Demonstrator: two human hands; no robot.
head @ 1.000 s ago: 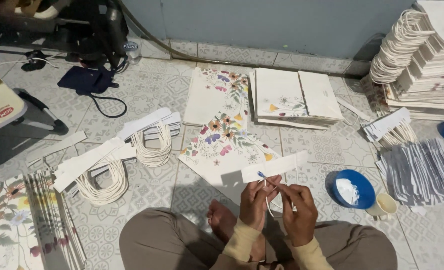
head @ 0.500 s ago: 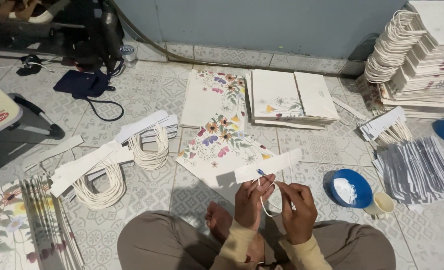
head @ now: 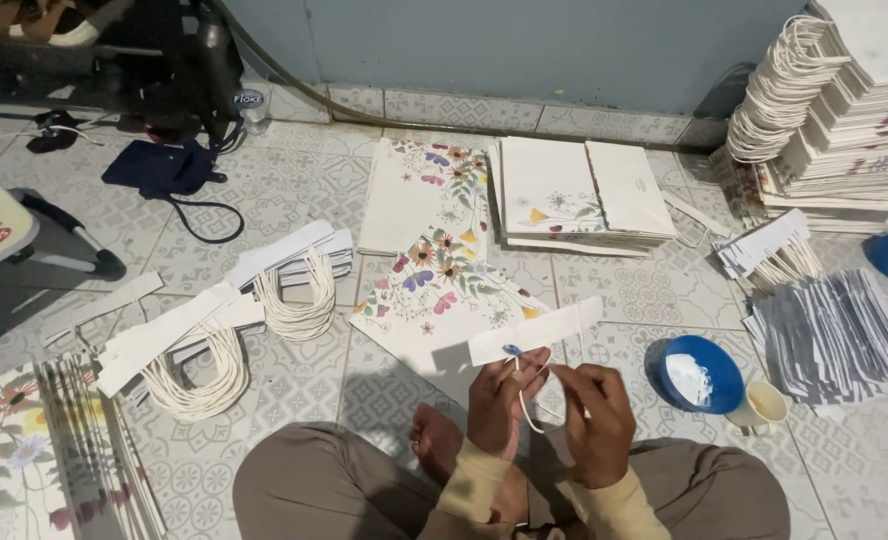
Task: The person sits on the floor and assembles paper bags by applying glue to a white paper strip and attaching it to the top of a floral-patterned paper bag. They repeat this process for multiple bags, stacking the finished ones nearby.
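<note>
You sat cross-legged on the patterned tile floor point(head: 294, 190), your left hand point(head: 502, 402) pinching one end of a white card strip point(head: 536, 331) between thumb and fingertips, a small blue mark showing at the pinch. Your right hand point(head: 596, 420) was closed on a thin white cord point(head: 527, 412) that looped between the two hands, just below the strip. The strip lay slanted over the lower corner of a flat flower-printed paper sheet point(head: 442, 285) in front of your bare foot point(head: 434, 445).

Behind that sheet lay a taller flowered sheet point(head: 419, 195) and, beside it to the right, a low stack of folded white bags point(head: 579, 195) with small floral prints. To your left, white strips with looped cord handles point(head: 209, 350) lay in two heaps, and a fanned pile of flowered bags point(head: 24, 460) filled the lower left corner. To your right, a blue bowl point(head: 706, 375) of white paste stood touching a cream cup point(head: 761, 405), with a spread of grey-edged sheets point(head: 829, 335) just beyond and more handled strips point(head: 769, 250) above them. A tall stack of finished bags point(head: 854, 100) rose in the far right corner against the grey-blue wall point(head: 524, 45). A dark pouch with a cord point(head: 164, 170) lay at the upper left beneath black machinery point(head: 164, 60).
</note>
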